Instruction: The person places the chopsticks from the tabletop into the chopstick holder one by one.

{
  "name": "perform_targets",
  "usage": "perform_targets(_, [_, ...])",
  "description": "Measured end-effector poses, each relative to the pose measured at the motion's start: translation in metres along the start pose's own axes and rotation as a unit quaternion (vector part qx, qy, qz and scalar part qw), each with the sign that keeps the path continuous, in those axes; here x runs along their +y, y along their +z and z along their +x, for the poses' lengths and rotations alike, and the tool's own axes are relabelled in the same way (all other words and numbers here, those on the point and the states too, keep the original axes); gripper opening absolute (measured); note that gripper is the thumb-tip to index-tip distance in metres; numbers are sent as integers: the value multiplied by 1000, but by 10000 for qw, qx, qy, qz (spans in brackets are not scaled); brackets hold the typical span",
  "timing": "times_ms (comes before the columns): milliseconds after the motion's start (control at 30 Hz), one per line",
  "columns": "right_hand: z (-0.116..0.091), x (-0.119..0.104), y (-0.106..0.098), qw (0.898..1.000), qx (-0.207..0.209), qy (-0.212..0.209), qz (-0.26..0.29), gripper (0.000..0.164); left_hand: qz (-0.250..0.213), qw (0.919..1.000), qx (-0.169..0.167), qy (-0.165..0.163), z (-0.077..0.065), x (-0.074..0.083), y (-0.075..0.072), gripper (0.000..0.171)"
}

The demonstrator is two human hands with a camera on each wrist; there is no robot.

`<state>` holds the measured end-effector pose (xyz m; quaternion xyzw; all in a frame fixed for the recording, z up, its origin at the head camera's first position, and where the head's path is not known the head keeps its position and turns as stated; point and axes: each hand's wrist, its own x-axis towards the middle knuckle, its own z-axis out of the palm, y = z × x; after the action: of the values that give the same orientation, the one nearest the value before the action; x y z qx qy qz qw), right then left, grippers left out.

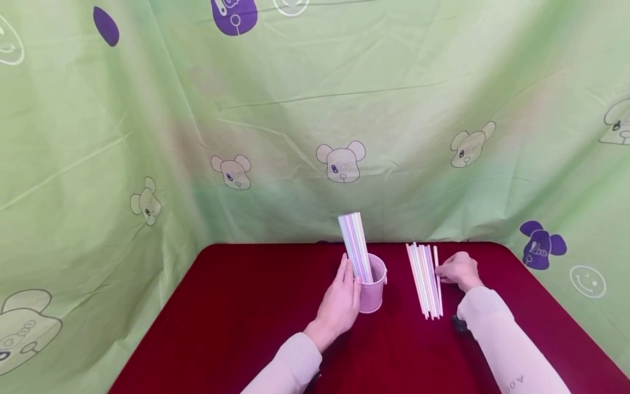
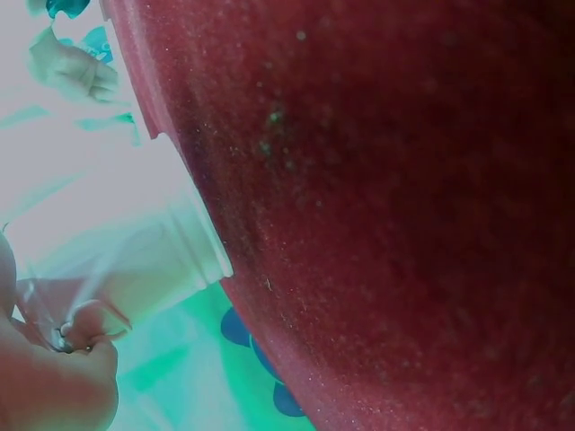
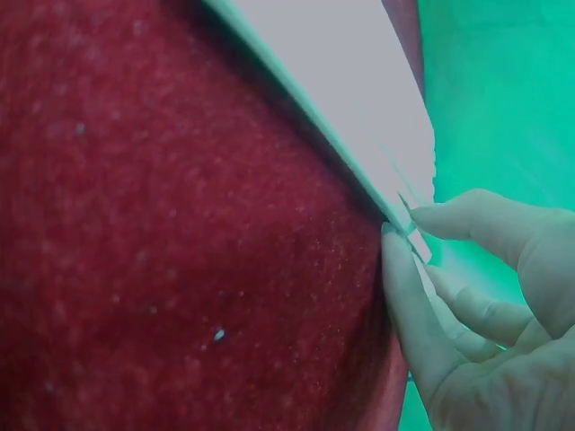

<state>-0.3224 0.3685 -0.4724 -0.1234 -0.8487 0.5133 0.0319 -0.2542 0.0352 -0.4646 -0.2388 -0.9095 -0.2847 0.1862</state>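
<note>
A small pink pail [image 1: 371,298] stands on the table with a bundle of pastel drinking straws [image 1: 355,246] leaning left in it. My left hand [image 1: 339,306] holds the pail's left side, fingers up beside the straws and thumb near the rim. In the left wrist view the pail [image 2: 117,233] looks washed out, with the thumb [image 2: 63,386] by its handle loop. To the right lies a row of loose straws [image 1: 423,282]. At their right edge my right hand [image 1: 460,270] pinches one straw [image 1: 437,257] between thumb and forefinger, seen closely in the right wrist view [image 3: 485,296].
A dark red cloth covers the table [image 1: 236,317]. Behind it and at both sides hangs a green curtain [image 1: 295,109] printed with bear heads. A small dark object [image 1: 460,324] shows at the right sleeve's cuff.
</note>
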Motion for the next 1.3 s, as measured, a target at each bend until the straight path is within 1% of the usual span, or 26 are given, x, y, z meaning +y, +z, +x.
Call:
perform_targets(100, [-1, 0, -1, 9993, -101, -2, 354, 32, 18, 10000, 39, 14, 0, 0, 0, 54])
perform_targets(200, [-3, 0, -4, 9978, -177, 114, 627, 34, 6, 10000, 29, -2, 0, -1, 0, 54])
perform_targets(300, [-6, 0, -8, 9953, -377, 195, 865, 35, -10, 10000, -19, -13, 0, 0, 0, 54])
perform_targets(400, [-8, 1, -10, 9897, -682, 229, 1239, 36, -6, 10000, -2, 14, 0, 0, -1, 54])
perform_targets(500, [-9, 0, -13, 9805, -1020, 234, 1665, 34, 34, 10000, 46, 72, 1, 0, -2, 54])
perform_targets(600, [-10, -3, -17, 9715, -1226, 245, 2012, 25, 70, 9999, 45, 90, 1, 0, -2, 54])
perform_targets(700, [-10, -8, -22, 9658, -1341, 222, 2208, 11, 71, 9999, 26, 82, 1, 0, -2, 54])
perform_targets(833, [-12, -22, -28, 9621, -1395, 115, 2341, 15, 49, 10000, 11, 75, 1, 0, -2, 54])
perform_targets(900, [-13, -31, -30, 9602, -1363, -31, 2437, 14, 45, 10000, 17, 82, 1, -1, -1, 54])
perform_targets(1000, [-14, -48, -31, 9559, -1267, -320, 2631, 23, 29, 10000, 31, 73, 2, -1, -1, 54])
perform_targets(1033, [-15, -54, -31, 9547, -1227, -428, 2676, 26, 20, 10000, 31, 66, 2, -1, -1, 54])
perform_targets(1167, [-21, -79, -25, 9499, -1063, -825, 2820, 23, 11, 10000, 2, 30, 1, 0, -1, 54])
perform_targets(1300, [-28, -103, -15, 9422, -836, -1196, 3017, 21, 2, 10000, -26, 1, 1, 0, -1, 54])
